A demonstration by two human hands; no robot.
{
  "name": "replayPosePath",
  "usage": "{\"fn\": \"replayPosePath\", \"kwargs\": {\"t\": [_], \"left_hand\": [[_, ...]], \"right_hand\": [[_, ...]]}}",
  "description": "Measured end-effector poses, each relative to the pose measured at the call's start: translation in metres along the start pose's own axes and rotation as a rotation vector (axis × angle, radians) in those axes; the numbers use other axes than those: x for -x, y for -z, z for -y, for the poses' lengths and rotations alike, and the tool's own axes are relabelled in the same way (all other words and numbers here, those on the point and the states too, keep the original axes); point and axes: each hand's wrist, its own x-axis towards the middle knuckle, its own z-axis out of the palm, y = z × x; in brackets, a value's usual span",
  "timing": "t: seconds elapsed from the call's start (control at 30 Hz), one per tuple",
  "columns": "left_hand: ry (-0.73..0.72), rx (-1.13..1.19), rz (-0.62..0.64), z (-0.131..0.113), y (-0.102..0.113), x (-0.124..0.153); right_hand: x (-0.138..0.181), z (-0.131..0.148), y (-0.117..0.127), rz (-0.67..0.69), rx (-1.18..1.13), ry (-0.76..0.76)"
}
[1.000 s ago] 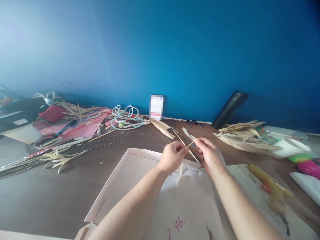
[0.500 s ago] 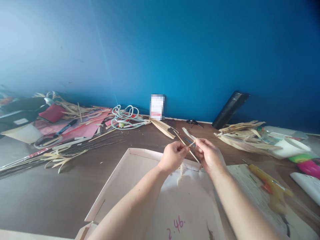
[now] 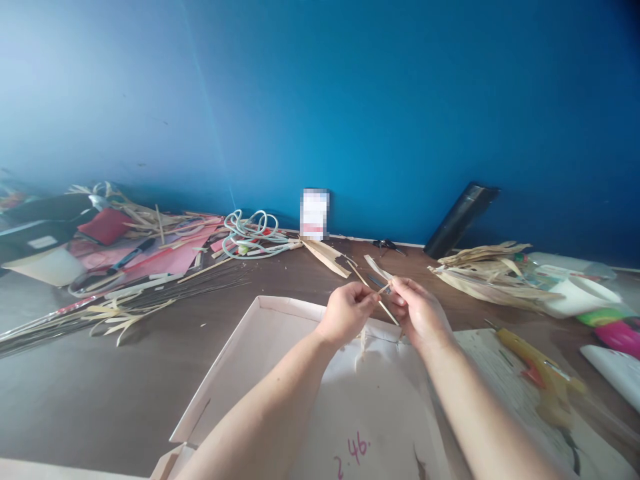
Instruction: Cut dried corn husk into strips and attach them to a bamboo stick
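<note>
My left hand point(image 3: 345, 313) and my right hand point(image 3: 419, 311) meet over the far edge of an open cardboard box lid point(image 3: 240, 373). Both are closed in a pinch on a thin pale strip of dried leaf point(image 3: 381, 289) stretched between their fingertips. A thin wooden stick point(image 3: 387, 311) crosses behind the fingers. Pale shreds point(image 3: 361, 343) hang below my left hand, over the box.
A heap of dried husks point(image 3: 485, 273) lies to the right, with a yellow glue gun point(image 3: 537, 373) nearer me. A coiled cable point(image 3: 250, 235), red paper point(image 3: 160, 257), and a bundle of thin dark sticks point(image 3: 125, 303) lie on the left. A black roll point(image 3: 460, 217) leans on the blue wall.
</note>
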Motion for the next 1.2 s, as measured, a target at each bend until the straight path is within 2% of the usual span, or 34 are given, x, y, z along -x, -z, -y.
{"fn": "replayPosePath", "kwargs": {"t": [0.13,0.33,0.47,0.67,1.0,1.13,1.2], "left_hand": [[-0.010,0.002,-0.008,0.000,0.000,0.000],[0.002,0.007,-0.033,0.002,0.001,-0.002],[0.011,0.028,-0.049,0.002,0.001,-0.003],[0.014,0.009,-0.027,0.002,0.001,-0.002],[0.039,-0.040,-0.005,-0.003,0.005,-0.001],[0.055,-0.007,0.004,-0.003,0.005,-0.001],[0.057,0.014,0.007,-0.002,0.005,-0.001]], "right_hand": [[-0.001,-0.001,0.002,0.048,-0.004,-0.009],[-0.003,-0.005,0.006,-0.002,0.118,0.022],[-0.005,-0.006,0.006,0.022,0.132,-0.002],[-0.006,-0.008,0.010,-0.052,0.239,0.068],[-0.007,-0.003,0.015,-0.084,0.499,0.210],[-0.011,-0.003,0.017,-0.148,0.398,0.210],[-0.012,-0.003,0.016,-0.118,0.318,0.177]]}}
